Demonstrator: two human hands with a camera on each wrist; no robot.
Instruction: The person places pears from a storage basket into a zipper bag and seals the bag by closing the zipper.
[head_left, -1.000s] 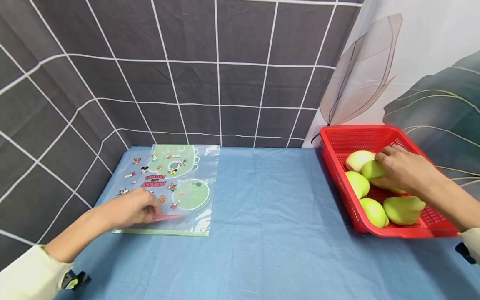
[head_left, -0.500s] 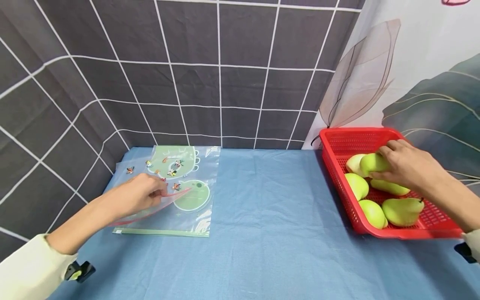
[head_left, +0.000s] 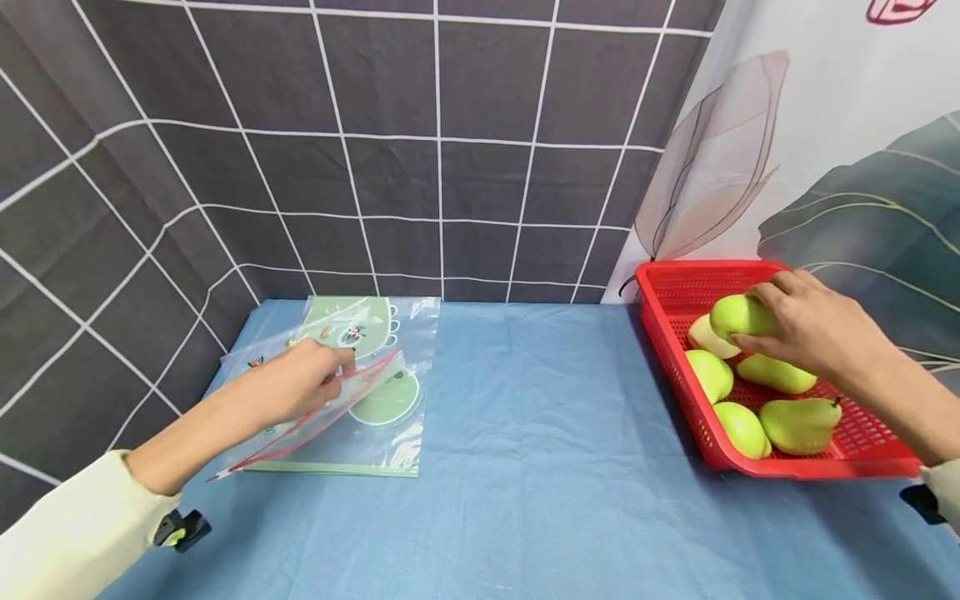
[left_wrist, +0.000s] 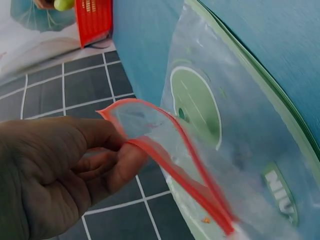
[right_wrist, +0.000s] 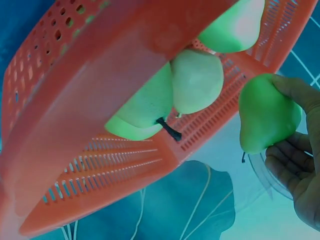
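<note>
My left hand (head_left: 307, 379) pinches the red-zipped edge of a clear zip bag (left_wrist: 150, 125) with cartoon prints. The bag's mouth gapes, its edge lifted off the tablecloth. Beneath it lies a green-zipped bag (head_left: 390, 404) with pale green shapes. On the right, my right hand (head_left: 813, 325) grips a green pear (head_left: 735, 317) by its side, fingers and thumb around it. That pear is held over the red basket (head_left: 688, 387); in the right wrist view its stem points down. Several other green pears (head_left: 798, 423) lie inside the basket.
A blue cloth (head_left: 517, 433) covers the table between the bags and the basket. Dark tiled-pattern fabric (head_left: 487, 83) hangs behind and at the left. A white curtain with leaf prints (head_left: 862, 108) stands behind the basket.
My left hand has raised the red-zipped edge and moved it up and to the right, and the bag's mouth has parted. My right hand has lifted a pear off the others.
</note>
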